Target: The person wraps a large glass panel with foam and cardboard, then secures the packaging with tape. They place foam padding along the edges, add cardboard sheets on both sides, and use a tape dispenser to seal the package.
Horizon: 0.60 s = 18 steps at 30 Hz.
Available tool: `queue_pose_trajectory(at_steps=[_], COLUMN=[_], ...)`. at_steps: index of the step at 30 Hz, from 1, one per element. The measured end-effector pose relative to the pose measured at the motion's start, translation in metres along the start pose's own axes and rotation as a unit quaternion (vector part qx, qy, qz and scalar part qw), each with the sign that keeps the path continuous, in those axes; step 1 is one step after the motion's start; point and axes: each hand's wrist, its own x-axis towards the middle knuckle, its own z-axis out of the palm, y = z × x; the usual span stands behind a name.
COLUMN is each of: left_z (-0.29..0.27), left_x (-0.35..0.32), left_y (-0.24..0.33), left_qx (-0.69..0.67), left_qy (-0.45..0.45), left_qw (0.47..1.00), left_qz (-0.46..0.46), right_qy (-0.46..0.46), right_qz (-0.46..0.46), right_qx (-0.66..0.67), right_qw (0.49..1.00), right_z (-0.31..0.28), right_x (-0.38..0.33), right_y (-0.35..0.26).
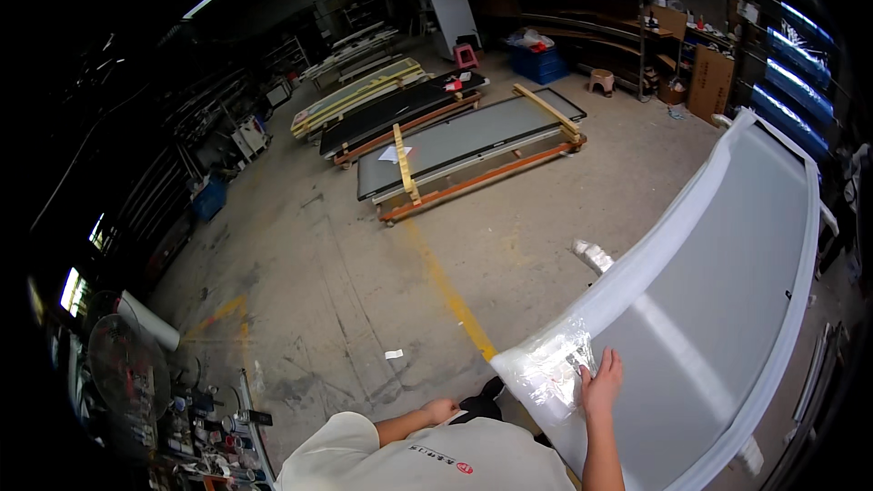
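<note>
My right hand [600, 386] lies with its fingers stretched out at the edge of a clear plastic film [555, 368]. The shiny, crinkled film covers the near left corner of a large grey panel [718, 282]. Pale wrapping [677, 205] runs along the panel's long edges. My left hand [440, 411] is close to my body at the waist, its fingers curled in. Beside it is a black thing [482, 405] whose kind I cannot make out. Whatever the left fingers hold, if anything, is hidden.
A wrapped support arm [596, 256] juts out beneath the panel. Ahead, framed panels [491, 141] lie stacked on a low orange trolley [482, 184]. A blue bin [536, 62] and stools stand farther back. A fan [127, 364] and cluttered tools are at the lower left.
</note>
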Motion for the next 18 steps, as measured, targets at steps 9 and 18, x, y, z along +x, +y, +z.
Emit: queue_pose_trajectory(at_steps=[9,18], left_z=[0.020,-0.061], left_x=[-0.032,0.031], left_y=[-0.081,-0.204], left_qx=[-0.127,-0.234], left_qy=[0.081,0.090], left_qw=[0.987,0.968], left_qz=[-0.056,0.030], right_qy=[0.038,-0.086], right_qz=[-0.083,-0.006], right_qx=[-0.063,-0.170], right_qw=[0.994,0.982], right_z=[-0.006,0.081], right_x=[0.031,0.051], right_y=[-0.097,-0.107])
